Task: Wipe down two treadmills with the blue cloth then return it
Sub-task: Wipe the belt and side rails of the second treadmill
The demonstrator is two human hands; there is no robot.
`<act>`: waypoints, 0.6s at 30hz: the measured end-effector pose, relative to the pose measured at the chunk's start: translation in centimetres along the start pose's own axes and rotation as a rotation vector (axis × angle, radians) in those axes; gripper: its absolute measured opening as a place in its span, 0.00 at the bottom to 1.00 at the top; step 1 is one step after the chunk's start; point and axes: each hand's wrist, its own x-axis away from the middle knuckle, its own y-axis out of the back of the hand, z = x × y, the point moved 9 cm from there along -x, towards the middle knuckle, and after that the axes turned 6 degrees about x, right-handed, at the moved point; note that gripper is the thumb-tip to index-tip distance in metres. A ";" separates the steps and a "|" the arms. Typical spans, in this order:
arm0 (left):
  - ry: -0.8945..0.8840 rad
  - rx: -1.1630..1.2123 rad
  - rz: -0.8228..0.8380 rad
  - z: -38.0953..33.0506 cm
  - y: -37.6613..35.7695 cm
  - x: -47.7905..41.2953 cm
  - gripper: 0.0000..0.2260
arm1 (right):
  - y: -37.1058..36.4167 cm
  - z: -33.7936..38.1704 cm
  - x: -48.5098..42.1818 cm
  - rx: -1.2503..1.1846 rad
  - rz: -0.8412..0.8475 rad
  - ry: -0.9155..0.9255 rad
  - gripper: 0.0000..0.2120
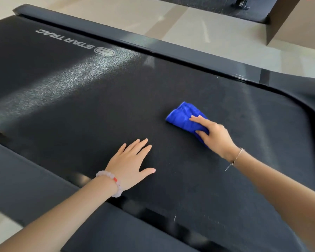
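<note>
Head view: blue cloth [185, 118], bunched, on the treadmill belt [80, 106] well right of the STAR TRAC logo [71, 42], right hand [215, 136] with its grip clamped on it; left hand [133, 160] flat on the belt, nearer than the logo, fingers apart, empty. Judged status: one treadmill mid-wipe, first or second cannot be told; cloth's return outstanding. Obstructions on belt: none seen; side rail [153, 46] just beyond the logo, dark equipment base [216, 8] farther off.
</note>
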 end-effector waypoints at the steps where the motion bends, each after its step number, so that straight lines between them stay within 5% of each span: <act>1: 0.000 0.007 -0.006 0.0 -0.3 0.8 0.32 | -0.3 0.6 1.3 -0.012 0.012 0.004 0.23; 4: 0.006 0.041 -0.028 -0.2 -0.9 3.0 0.35 | -1.5 2.3 5.5 -0.049 0.037 0.054 0.24; 9: 0.022 0.080 -0.054 -0.5 -0.4 6.1 0.21 | -4.0 4.9 12.4 -0.090 0.057 0.127 0.26; 18: 0.080 0.145 -0.077 0.4 -0.3 8.6 0.19 | -5.5 7.4 18.4 -0.158 0.097 0.146 0.25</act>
